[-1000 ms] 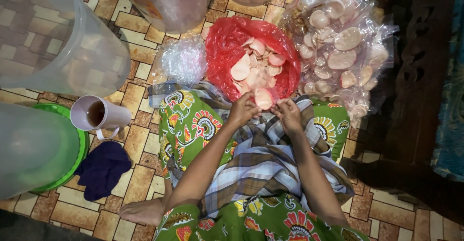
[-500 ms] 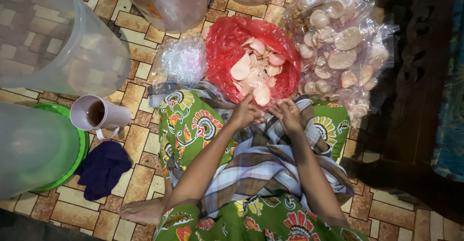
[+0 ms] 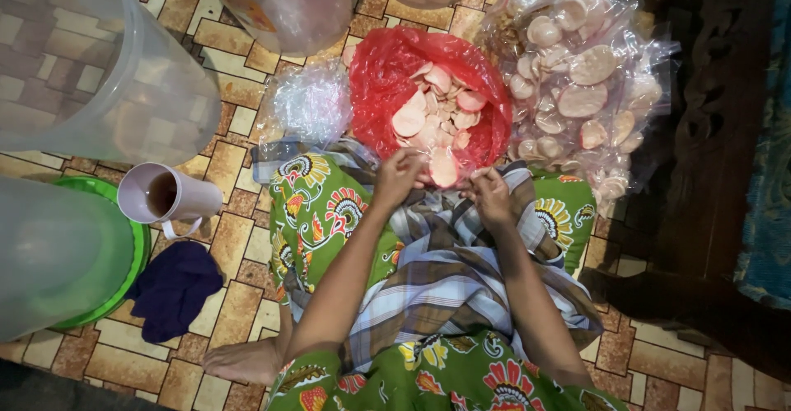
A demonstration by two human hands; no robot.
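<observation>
My hands have little room ahead: the red bag [image 3: 387, 73] of crackers sits right against my lap, hemmed on the right by the big clear bag of crackers [image 3: 589, 89] and on the left by a crumpled clear bag [image 3: 305, 102]. Two clear tubs [image 3: 284, 3] close off the far side. To the left, bare floor tiles [image 3: 239, 213] leave a lane between my knee and the pink mug [image 3: 165, 197]. The dark wooden furniture [image 3: 709, 131] walls the right.
</observation>
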